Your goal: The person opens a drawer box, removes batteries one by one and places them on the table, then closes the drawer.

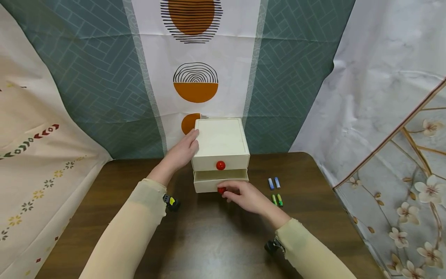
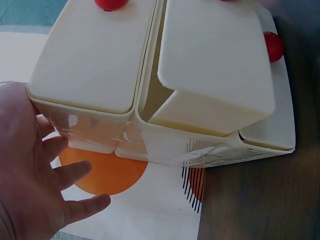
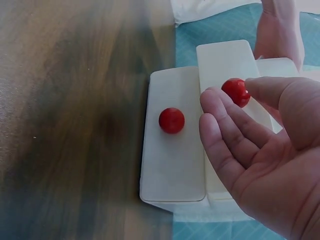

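A cream cabinet (image 1: 223, 135) of small drawers with round red knobs stands at the back of the table. Its middle drawer (image 1: 209, 185) is pulled partway out, while the top drawer (image 1: 205, 163) and bottom drawer (image 3: 172, 165) sit flush. My left hand (image 1: 182, 151) rests against the cabinet's upper left side. In the left wrist view the fingers (image 2: 75, 172) spread along that side, fairly straight. My right hand (image 1: 245, 195) pinches the middle drawer's red knob (image 3: 235, 91) between thumb and fingers. The inside of that drawer is mostly hidden under the cabinet top.
Two blue-and-white batteries (image 1: 273, 183) and two green batteries (image 1: 277, 200) lie on the brown table (image 1: 205, 240), to the right of the cabinet. A patterned cloth (image 1: 289, 77) hangs close behind it.
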### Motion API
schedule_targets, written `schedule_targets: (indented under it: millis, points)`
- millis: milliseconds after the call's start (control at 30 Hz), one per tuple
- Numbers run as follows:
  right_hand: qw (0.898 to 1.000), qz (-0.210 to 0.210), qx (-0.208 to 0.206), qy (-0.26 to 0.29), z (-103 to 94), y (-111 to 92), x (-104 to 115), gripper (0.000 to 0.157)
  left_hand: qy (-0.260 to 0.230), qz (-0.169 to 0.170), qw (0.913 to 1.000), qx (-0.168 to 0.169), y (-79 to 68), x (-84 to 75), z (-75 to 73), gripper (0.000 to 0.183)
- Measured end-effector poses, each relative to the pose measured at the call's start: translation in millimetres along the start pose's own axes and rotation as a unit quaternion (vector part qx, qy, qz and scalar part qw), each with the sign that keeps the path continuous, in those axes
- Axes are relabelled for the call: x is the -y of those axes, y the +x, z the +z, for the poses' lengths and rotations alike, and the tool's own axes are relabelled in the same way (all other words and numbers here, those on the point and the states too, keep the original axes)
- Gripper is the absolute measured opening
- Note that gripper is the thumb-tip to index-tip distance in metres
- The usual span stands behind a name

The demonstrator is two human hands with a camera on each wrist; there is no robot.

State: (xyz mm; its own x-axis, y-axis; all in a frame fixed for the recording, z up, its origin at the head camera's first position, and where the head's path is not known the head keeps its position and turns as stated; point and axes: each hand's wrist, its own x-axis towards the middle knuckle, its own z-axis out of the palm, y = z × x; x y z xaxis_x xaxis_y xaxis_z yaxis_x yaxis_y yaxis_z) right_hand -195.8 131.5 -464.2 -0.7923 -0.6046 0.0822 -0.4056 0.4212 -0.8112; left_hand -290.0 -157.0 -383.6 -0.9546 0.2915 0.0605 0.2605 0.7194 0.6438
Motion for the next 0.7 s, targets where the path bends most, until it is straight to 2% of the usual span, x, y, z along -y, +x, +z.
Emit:
schedule_targets:
  millis: [700]
  points:
    - [1.0,0.022,-0.023,-0.003,-7.2,28.1,-10.7,0.036,-0.016,0.005,0.9999,0.002,-1.4,-2.5,-1.1,0.065]
